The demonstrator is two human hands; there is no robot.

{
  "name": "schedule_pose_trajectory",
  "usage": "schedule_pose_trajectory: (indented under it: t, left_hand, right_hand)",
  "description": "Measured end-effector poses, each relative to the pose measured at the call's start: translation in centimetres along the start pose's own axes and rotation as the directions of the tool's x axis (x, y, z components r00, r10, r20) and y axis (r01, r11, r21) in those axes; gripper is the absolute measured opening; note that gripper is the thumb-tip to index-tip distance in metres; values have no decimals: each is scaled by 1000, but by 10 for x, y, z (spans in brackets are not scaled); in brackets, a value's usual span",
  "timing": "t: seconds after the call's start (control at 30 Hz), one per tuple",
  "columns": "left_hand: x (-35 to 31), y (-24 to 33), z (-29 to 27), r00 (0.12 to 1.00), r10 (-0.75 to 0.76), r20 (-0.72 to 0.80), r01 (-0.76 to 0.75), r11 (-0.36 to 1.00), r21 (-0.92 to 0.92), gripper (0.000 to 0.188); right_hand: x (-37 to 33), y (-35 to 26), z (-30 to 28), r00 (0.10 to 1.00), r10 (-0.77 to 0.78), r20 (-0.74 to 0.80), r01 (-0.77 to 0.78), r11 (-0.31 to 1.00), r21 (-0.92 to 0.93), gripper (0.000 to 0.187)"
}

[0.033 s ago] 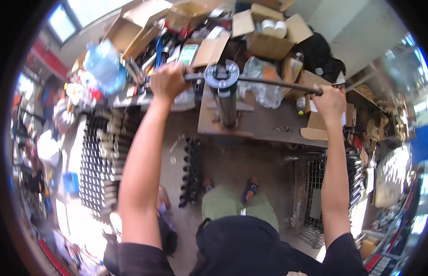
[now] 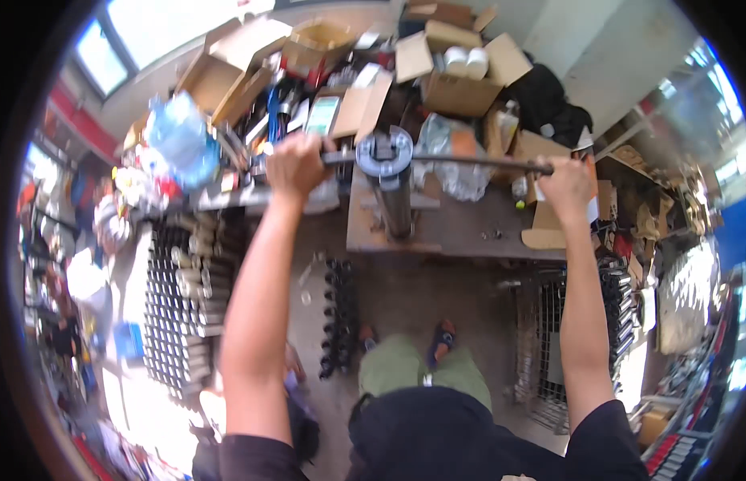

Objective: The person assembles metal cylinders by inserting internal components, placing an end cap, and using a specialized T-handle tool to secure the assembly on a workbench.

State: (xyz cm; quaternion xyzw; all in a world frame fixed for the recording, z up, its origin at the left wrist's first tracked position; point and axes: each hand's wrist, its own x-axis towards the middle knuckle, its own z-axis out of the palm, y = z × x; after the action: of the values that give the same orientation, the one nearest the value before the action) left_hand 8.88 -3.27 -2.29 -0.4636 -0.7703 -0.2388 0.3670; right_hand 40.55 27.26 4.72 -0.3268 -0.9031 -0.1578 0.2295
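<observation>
Turning seems in hand: left hand (image 2: 297, 167) and right hand (image 2: 567, 186) clamp the long-handled ring tool (image 2: 386, 166) atop the upper-centre metal cylinder (image 2: 395, 207); continuing calls for balanced force.

Over there the ring (image 2: 383, 167) is pale grey, the bar (image 2: 489, 162) dark, the trousers (image 2: 397, 367) green, and the far-left bag (image 2: 181, 136) see-through blue.

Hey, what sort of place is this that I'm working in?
Probably a workshop: a long bar runs across the top of a metal cylinder at the workbench, tubes are stacked in rows to the left, and open cardboard boxes lie behind.
</observation>
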Motion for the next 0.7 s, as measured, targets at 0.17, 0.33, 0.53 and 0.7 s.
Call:
schedule_pose_trajectory:
  t: [0.17,0.33,0.53,0.7]
  left_hand:
    - [16,1,7,998,8,-69,-11,999,-45,24]
    - [11,-13,32,992,103,-74,-108,992,-63,17]
    - [25,-40,49,974,221,48,-213,968,-131,42]
    - [29,-14,35,998,2,-61,-5,999,-52,36]
  right_hand:
    - [2,0,-9,978,203,38,-200,978,-57,28]
    - [-27,-4,-17,957,289,29,-286,956,-60,26]
    - [-94,-54,-68,907,414,78,-407,909,-95,22]
    - [-101,-37,-48,952,295,-80,-299,953,-48,32]
